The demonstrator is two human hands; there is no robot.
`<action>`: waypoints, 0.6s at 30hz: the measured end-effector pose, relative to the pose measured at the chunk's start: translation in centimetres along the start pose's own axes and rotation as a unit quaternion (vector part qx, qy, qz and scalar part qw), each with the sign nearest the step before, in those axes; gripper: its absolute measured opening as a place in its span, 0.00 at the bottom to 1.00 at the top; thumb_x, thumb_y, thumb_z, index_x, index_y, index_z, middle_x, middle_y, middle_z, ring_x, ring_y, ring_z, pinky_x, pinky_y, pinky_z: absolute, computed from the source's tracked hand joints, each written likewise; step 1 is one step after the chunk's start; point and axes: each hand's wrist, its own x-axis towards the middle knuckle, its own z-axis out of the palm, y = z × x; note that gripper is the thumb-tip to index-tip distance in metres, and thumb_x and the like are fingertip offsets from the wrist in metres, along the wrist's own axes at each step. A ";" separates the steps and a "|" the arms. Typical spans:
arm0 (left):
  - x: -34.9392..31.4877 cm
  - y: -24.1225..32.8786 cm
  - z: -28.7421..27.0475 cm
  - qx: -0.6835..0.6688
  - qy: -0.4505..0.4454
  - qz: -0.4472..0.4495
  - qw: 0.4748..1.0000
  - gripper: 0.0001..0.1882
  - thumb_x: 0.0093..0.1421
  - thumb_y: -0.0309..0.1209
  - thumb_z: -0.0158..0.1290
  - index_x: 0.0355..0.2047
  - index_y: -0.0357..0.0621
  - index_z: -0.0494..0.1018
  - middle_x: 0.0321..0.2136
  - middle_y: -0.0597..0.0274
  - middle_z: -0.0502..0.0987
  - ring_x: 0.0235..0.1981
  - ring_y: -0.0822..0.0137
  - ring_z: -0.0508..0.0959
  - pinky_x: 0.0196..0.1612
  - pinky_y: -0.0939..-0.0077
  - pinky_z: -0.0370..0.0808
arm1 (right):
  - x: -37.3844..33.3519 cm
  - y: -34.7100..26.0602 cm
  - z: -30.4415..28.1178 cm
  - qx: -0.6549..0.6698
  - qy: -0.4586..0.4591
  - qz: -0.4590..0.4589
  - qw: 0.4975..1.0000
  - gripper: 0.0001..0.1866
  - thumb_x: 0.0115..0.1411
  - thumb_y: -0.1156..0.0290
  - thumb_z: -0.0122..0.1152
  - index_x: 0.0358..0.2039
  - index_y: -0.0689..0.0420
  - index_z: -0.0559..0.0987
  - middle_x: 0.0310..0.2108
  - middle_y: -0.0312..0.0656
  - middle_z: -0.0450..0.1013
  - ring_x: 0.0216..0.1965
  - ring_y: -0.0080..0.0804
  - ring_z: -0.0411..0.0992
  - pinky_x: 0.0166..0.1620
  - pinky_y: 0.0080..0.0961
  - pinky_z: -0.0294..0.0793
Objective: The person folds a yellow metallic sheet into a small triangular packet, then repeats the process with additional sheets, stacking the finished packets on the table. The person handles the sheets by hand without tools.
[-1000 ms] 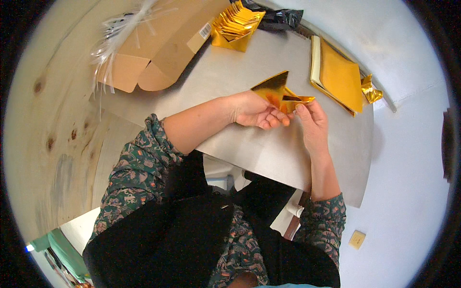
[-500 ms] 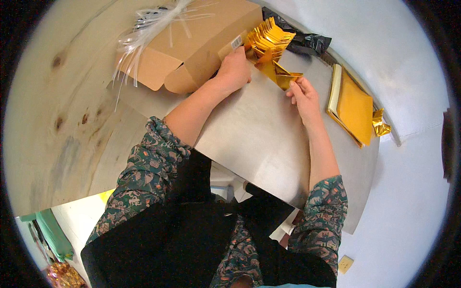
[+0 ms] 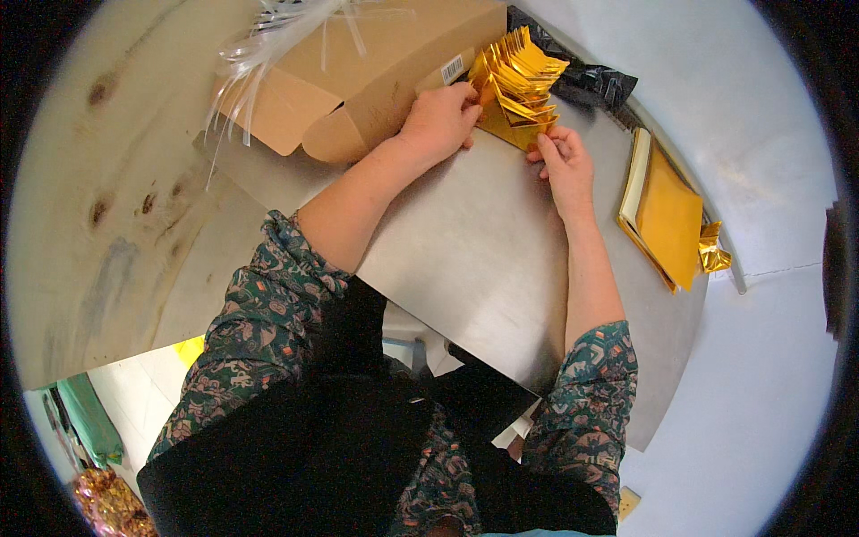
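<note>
A row of shiny folded gold foil papers [image 3: 523, 72] stands packed close together near the far edge of the metal tabletop. At its near end, one gold foil piece [image 3: 512, 132] stretches between my two hands. My right hand [image 3: 565, 166] pinches its right corner between thumb and fingers. My left hand [image 3: 438, 121] is curled at its left end, beside the cardboard box; the fingertips there are partly hidden, but they appear closed on the foil.
An open brown cardboard box [image 3: 385, 72] stands left of the foil, with clear plastic strips [image 3: 268, 54] draped over it. Black plastic [image 3: 595, 82] lies behind. On the right are a stack of yellow-gold sheets [image 3: 667, 215] and a crumpled gold piece [image 3: 713, 248] beside the wall.
The front gold foil piece has moved up against the row, and my right hand moved slightly farther away with it. My left hand shifted a little to the right. The view has tilted slightly.
</note>
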 end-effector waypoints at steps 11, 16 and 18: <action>1.3 0.0 -2.3 -0.234 -0.170 -0.109 0.951 0.13 0.60 0.40 0.62 0.37 0.45 0.77 0.22 0.73 0.76 0.11 0.88 0.62 0.11 0.93 0.55 | -0.4 -1.9 -4.3 0.133 -0.112 0.137 0.975 0.12 0.62 0.66 0.65 0.43 0.56 0.77 0.29 0.30 0.75 0.26 0.14 0.71 0.25 0.12 0.64; 1.4 0.1 -2.7 -0.267 -0.200 -0.114 0.936 0.12 0.61 0.40 0.61 0.34 0.44 0.76 0.25 0.72 0.77 0.11 0.88 0.61 0.10 0.93 0.56 | -0.4 -1.9 -4.7 0.160 -0.122 0.169 0.965 0.10 0.62 0.65 0.65 0.41 0.54 0.78 0.28 0.28 0.74 0.26 0.14 0.71 0.25 0.11 0.65; 1.4 0.0 -2.8 -0.276 -0.206 -0.118 0.931 0.12 0.61 0.40 0.61 0.33 0.44 0.75 0.26 0.72 0.77 0.11 0.88 0.61 0.10 0.94 0.56 | -0.4 -2.0 -4.7 0.172 -0.128 0.173 0.961 0.10 0.62 0.64 0.65 0.40 0.53 0.78 0.28 0.28 0.74 0.26 0.15 0.71 0.25 0.12 0.65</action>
